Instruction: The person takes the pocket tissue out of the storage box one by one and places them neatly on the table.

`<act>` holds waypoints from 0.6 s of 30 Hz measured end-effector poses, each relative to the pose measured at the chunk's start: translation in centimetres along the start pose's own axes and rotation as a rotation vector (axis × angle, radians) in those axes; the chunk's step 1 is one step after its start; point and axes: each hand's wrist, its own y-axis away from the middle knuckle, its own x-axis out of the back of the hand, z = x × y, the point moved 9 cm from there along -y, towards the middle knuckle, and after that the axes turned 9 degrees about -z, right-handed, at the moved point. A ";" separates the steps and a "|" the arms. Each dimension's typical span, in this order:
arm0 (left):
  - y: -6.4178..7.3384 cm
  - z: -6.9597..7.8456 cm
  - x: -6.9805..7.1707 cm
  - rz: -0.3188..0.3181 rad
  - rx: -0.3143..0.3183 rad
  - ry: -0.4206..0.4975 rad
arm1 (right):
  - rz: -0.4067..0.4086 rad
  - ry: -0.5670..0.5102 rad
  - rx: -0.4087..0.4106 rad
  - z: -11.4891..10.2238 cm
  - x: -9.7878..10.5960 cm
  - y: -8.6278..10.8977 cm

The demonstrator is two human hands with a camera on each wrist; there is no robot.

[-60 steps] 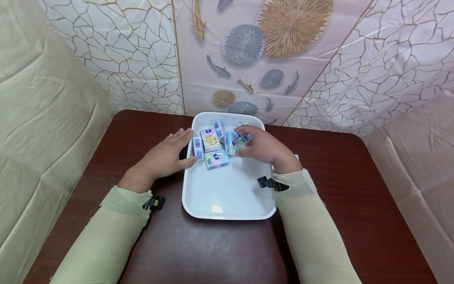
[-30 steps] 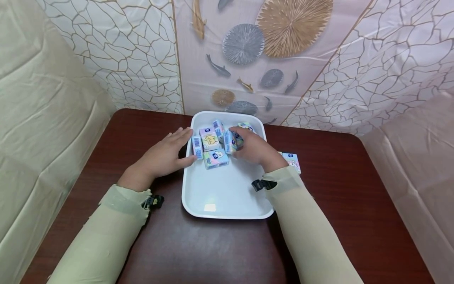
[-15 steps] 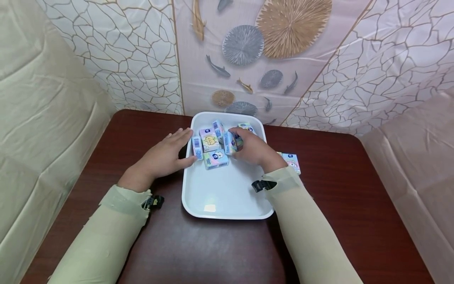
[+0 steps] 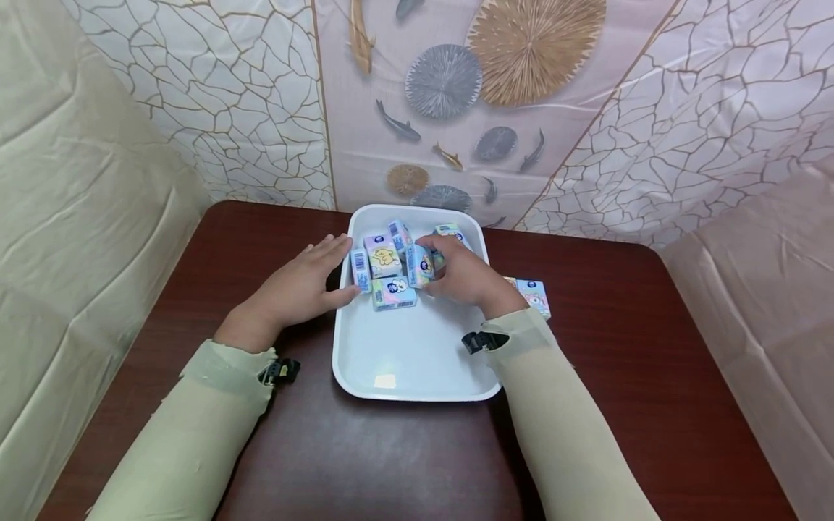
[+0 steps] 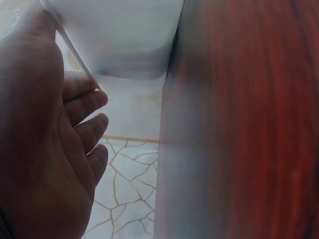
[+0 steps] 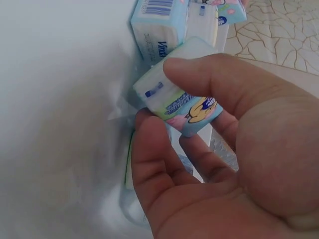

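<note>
Inwardly curled, right grip (image 4: 461, 273) pinches packet (image 4: 419, 266).

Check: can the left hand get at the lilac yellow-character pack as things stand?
Probably yes, from above: the left hand is at the left rim of the tray, and nothing covers the lilac yellow-character pack. Sideways, the barcode-up pack lies between.

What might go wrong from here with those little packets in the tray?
The small packet might slip, since the right hand seems to pinch it only between thumb and fingertips. Lifting or shifting it could knock the neighbouring packets crowded close by in the white tray. The right sleeve might also brush the outlying packets on the table, which sit right beside it in the head view.
</note>
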 end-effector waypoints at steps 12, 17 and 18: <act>0.1 0.0 0.2 -0.002 0.006 -0.009 | -0.036 0.006 0.018 -0.5 -0.3 0.2; 0.1 0.1 0.1 -0.005 0.001 -0.013 | -0.039 0.034 0.022 -0.6 -0.3 0.3; 0.0 0.1 0.1 -0.004 0.002 -0.015 | -0.038 0.041 0.029 -0.6 -0.2 0.4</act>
